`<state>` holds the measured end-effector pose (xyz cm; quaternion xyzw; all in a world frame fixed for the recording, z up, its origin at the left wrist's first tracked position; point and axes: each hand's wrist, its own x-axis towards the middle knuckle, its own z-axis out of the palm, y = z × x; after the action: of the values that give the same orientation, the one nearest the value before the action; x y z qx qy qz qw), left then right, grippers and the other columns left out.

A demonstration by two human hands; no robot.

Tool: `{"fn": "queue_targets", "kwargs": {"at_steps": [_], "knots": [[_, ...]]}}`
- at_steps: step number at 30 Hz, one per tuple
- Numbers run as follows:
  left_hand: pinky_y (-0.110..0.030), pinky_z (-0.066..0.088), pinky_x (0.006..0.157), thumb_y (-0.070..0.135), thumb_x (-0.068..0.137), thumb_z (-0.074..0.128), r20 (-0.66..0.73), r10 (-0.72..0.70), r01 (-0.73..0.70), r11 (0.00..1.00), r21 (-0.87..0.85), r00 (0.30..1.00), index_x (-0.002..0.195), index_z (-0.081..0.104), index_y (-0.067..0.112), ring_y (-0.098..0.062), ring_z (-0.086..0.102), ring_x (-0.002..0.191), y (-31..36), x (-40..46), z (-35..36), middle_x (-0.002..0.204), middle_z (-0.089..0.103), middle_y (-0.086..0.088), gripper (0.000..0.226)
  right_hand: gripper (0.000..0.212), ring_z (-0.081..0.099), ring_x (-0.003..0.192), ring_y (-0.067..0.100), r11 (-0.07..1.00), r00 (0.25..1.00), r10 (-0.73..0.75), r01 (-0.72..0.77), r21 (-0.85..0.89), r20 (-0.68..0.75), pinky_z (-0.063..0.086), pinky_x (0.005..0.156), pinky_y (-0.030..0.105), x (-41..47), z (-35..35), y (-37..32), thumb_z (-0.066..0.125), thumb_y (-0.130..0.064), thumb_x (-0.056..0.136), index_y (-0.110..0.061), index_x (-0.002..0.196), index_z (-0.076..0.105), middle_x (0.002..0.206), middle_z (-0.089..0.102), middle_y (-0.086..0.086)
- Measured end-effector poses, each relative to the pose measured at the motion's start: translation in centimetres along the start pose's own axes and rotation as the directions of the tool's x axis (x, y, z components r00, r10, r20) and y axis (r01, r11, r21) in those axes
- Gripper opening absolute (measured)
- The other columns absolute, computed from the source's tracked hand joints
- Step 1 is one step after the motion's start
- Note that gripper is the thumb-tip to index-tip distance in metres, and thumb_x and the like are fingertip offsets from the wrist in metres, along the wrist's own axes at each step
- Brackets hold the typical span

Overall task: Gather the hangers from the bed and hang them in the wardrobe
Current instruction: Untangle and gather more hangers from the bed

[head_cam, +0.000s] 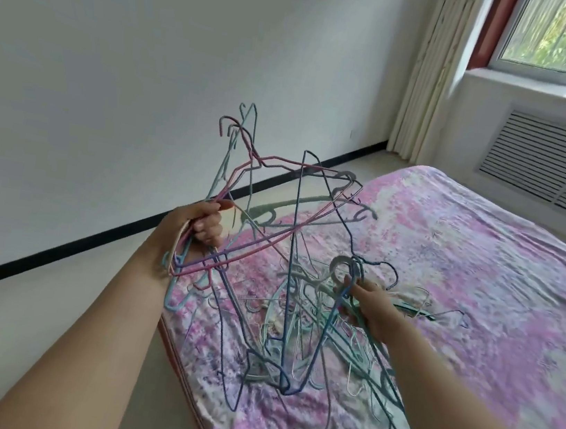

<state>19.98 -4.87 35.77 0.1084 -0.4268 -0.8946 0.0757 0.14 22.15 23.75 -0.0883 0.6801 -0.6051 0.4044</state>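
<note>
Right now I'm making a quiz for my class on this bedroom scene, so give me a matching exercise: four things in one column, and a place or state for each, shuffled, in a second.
Things:
1. left hand
2. right hand
3. curtain
4. bed

Places or states:
A. hangs beside the window
B. holds a raised bunch of hangers
C. covered by a pink flowered sheet
D. reaches down into the pile of hangers and pinches one

Pairs: 1-B, 2-D, 3-A, 4-C
</note>
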Motion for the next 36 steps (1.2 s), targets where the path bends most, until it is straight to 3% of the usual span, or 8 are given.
{"fn": "queue_targets", "kwargs": {"at_steps": [4,9,12,16,20,24,30,36], "knots": [[-0.017,0.04,0.046,0.01,0.079,0.061,-0.062,0.025,-0.026,1.0,-0.01,0.998,0.093,0.054,0.009,-0.005,0.04,0.043,0.4,-1.2,0.3,0.041,0.035,0.007,0.016,0.011,0.06,0.064,0.02,0.997,0.993,0.026,-0.035,0.074,0.115,0.044,0.046,0.025,-0.9,0.0,0.3,0.054,-0.016,0.096,-0.009,0.105,0.055,0.096,0.058,0.012],[-0.019,0.031,0.047,0.006,0.085,0.058,0.174,-0.001,0.024,0.992,-0.127,0.985,0.103,0.057,0.003,-0.006,0.037,0.041,1.0,-2.3,0.6,0.045,0.035,0.004,0.018,0.033,0.058,0.068,0.019,0.878,0.971,0.005,-0.119,0.464,0.239,0.048,0.049,0.024,-1.7,0.2,2.1,0.045,0.002,0.094,-0.016,0.119,0.055,0.107,0.054,0.007],[-0.023,0.032,0.05,0.007,0.098,0.032,0.285,-0.015,0.069,0.981,-0.179,0.958,0.119,0.053,-0.004,-0.009,0.035,0.047,1.2,-2.7,1.2,0.054,0.033,0.0,0.031,0.034,0.052,0.066,0.017,0.885,0.967,-0.014,-0.106,0.454,0.255,0.047,0.047,0.021,-2.3,1.7,1.7,0.04,0.004,0.096,-0.01,0.124,0.055,0.1,0.052,0.009],[-0.023,0.033,0.05,0.008,0.099,0.029,0.327,-0.011,0.067,0.984,-0.162,0.945,0.122,0.053,-0.003,-0.01,0.035,0.048,1.4,-3.7,2.1,0.056,0.036,-0.001,0.035,0.026,0.049,0.054,0.012,0.836,0.992,-0.027,-0.044,0.547,0.121,0.042,0.041,0.017,-2.5,3.1,0.2,0.039,0.002,0.098,-0.006,0.112,0.059,0.088,0.05,0.01],[-0.025,0.032,0.052,0.007,0.099,0.027,0.295,-0.005,0.052,0.987,-0.151,0.955,0.123,0.052,-0.005,-0.013,0.037,0.05,0.5,-4.7,2.6,0.058,0.037,-0.003,0.037,0.033,0.047,0.051,0.015,0.93,0.997,0.05,-0.066,0.362,0.053,0.041,0.035,0.02,-2.6,4.9,0.2,0.044,-0.002,0.098,-0.018,0.126,0.05,0.096,0.049,0.014],[-0.026,0.036,0.05,0.003,0.098,0.031,0.302,0.022,0.025,0.989,-0.148,0.953,0.12,0.053,-0.006,-0.013,0.036,0.046,-0.7,-5.3,3.1,0.055,0.036,-0.003,0.032,0.052,0.051,0.042,0.012,0.884,0.975,0.189,-0.222,0.412,0.119,0.046,0.037,0.02,-3.1,6.0,2.2,0.046,-0.001,0.097,-0.022,0.143,0.031,0.094,0.051,0.017],[-0.021,0.03,0.044,0.004,0.092,0.045,0.259,0.096,-0.055,0.986,-0.158,0.961,0.11,0.057,-0.001,-0.009,0.031,0.04,-1.1,-7.0,2.0,0.047,0.043,0.0,0.022,0.039,0.062,0.053,0.017,0.769,0.825,0.318,-0.513,0.383,0.467,0.057,0.052,0.028,-6.8,4.4,5.2,0.057,-0.006,0.086,0.005,0.121,0.045,0.078,0.067,0.015],[-0.016,0.024,0.038,0.011,0.071,0.075,0.081,0.2,-0.199,0.98,-0.027,0.976,0.093,0.049,0.009,-0.003,0.028,0.032,-1.6,-9.6,1.8,0.04,0.038,0.008,0.034,0.024,0.054,0.047,0.013,0.85,0.839,0.31,-0.455,0.264,0.447,0.054,0.05,0.029,-8.3,2.8,6.3,0.05,-0.002,0.092,0.003,0.115,0.053,0.075,0.06,0.008]]}}
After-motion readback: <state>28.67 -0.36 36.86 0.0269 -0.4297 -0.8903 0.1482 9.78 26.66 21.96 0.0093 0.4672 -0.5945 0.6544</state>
